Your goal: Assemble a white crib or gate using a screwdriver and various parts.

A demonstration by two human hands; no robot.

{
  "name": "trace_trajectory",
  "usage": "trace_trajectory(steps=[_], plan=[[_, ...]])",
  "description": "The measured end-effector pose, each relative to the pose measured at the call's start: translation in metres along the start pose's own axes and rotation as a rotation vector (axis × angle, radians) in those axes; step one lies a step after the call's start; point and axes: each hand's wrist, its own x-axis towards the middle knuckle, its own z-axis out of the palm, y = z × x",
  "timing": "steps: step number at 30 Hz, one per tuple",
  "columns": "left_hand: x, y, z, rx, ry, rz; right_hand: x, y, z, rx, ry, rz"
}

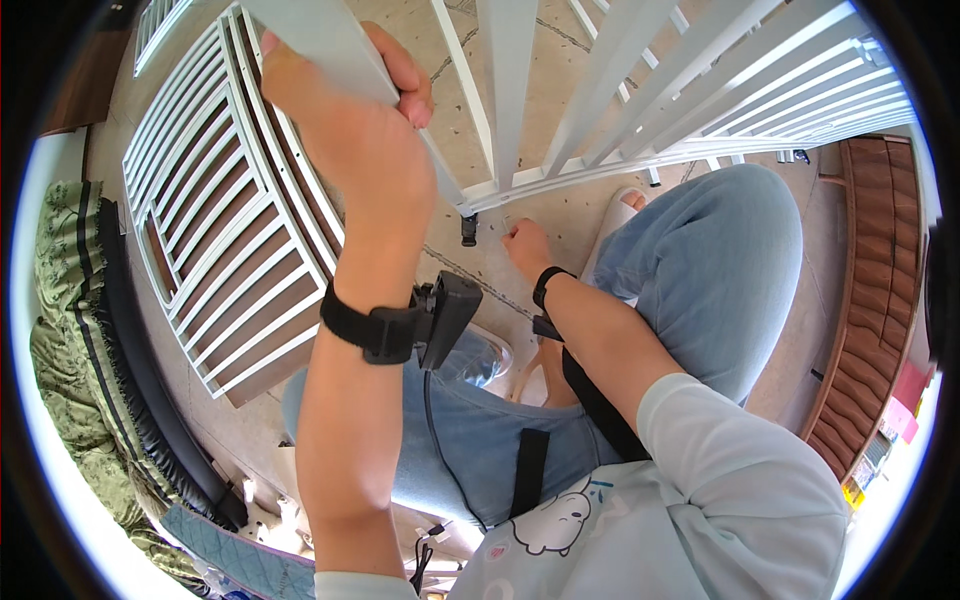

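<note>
A white slatted frame (512, 110), like a crib's side, stands in front of me with a row of upright bars. My left hand (355, 110) is wrapped round its pale corner post (325, 45), high up, thumb on one side and fingers on the other. At the foot of that corner is a small black caster (468, 230). Low down, just right of the caster, my right hand (528, 248) is closed near the floor and apart from the frame. Whatever its fingers may hold is too small to make out.
White slatted panels (225, 200) lie on the tiled floor at left, over brown board. Beyond them runs a dark, camouflage-covered piece of furniture (65, 290). A brown wavy-fronted cabinet (865, 300) stands at right. My bent knee (720, 260) is close to the frame.
</note>
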Motion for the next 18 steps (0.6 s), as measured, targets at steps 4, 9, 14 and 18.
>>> trace_trajectory(steps=[4, 9, 14, 18], plan=[[-0.003, -0.001, 0.011, 0.008, -0.009, 0.026, 0.018, 0.021, 0.009, 0.402, -0.104, 0.291], [-0.007, -0.003, 0.003, 0.029, 0.002, 0.071, -0.007, -0.009, -0.007, 0.764, -0.034, 0.392], [-0.005, -0.004, 0.002, 0.011, -0.022, 0.071, -0.011, -0.026, -0.035, 1.353, -0.260, 0.492], [-0.007, -0.001, 0.004, 0.036, 0.004, 0.053, -0.006, -0.031, -0.043, 1.583, -0.259, 0.643]])
